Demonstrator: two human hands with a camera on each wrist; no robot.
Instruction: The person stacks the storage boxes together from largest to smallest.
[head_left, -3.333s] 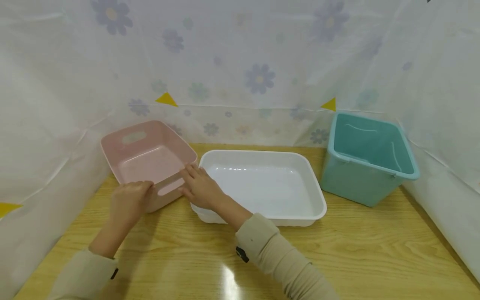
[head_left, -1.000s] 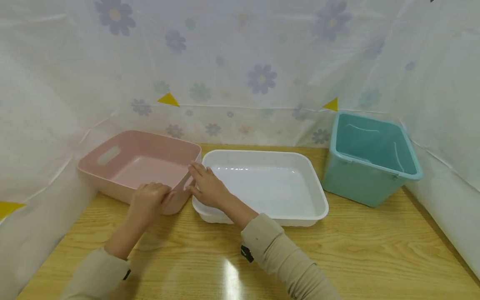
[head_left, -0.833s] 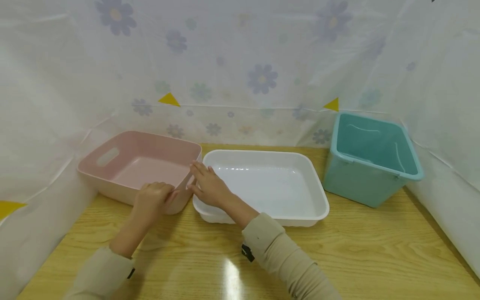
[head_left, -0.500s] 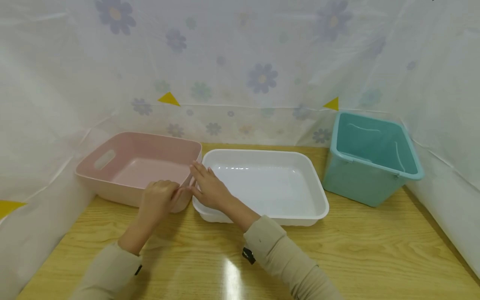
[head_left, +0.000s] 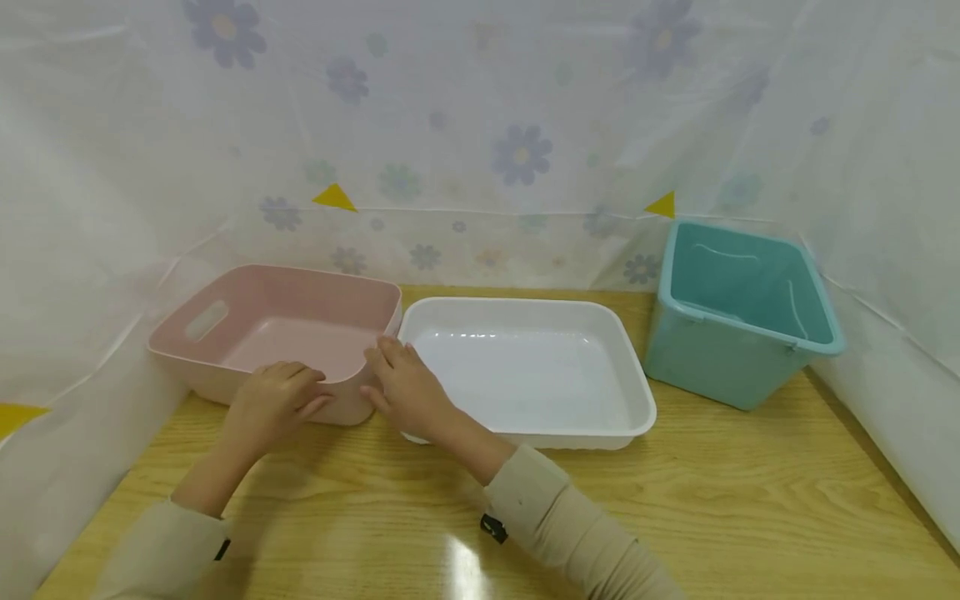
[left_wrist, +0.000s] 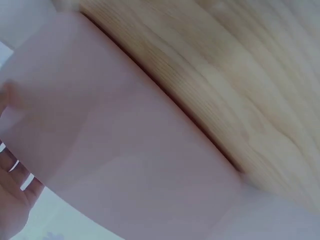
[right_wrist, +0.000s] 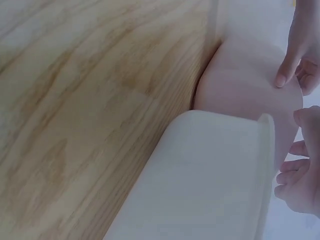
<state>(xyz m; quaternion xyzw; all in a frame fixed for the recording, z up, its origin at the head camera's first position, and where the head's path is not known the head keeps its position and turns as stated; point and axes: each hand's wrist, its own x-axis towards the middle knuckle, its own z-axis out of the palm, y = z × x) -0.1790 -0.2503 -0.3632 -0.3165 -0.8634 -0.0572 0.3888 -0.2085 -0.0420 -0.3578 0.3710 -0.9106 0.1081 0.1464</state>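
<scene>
A pink storage bin (head_left: 300,333) with cut-out handles sits at the left of the table. My left hand (head_left: 273,404) is at its near rim, the fingers loosely over the edge and the thumb by the outer wall. In the left wrist view, gaps show between those fingers along the rim of the pink bin (left_wrist: 125,140). At the bin's right corner, my right hand (head_left: 408,387) rests with relaxed fingers, its thumb apart from them. That hand reaches over the left edge of a shallow white tray (head_left: 525,371) beside the bin.
A teal tub (head_left: 712,358) stands at the right, turned at an angle. The wooden table (head_left: 360,517) extends in front of the containers. A flowered white curtain (head_left: 480,125) hangs behind, with yellow triangles (head_left: 335,197) on it.
The pink bin turned and slid left, its near corner coming around. In the last half second, my left hand moved left along its rim, away from the corner; the bin barely moved.
</scene>
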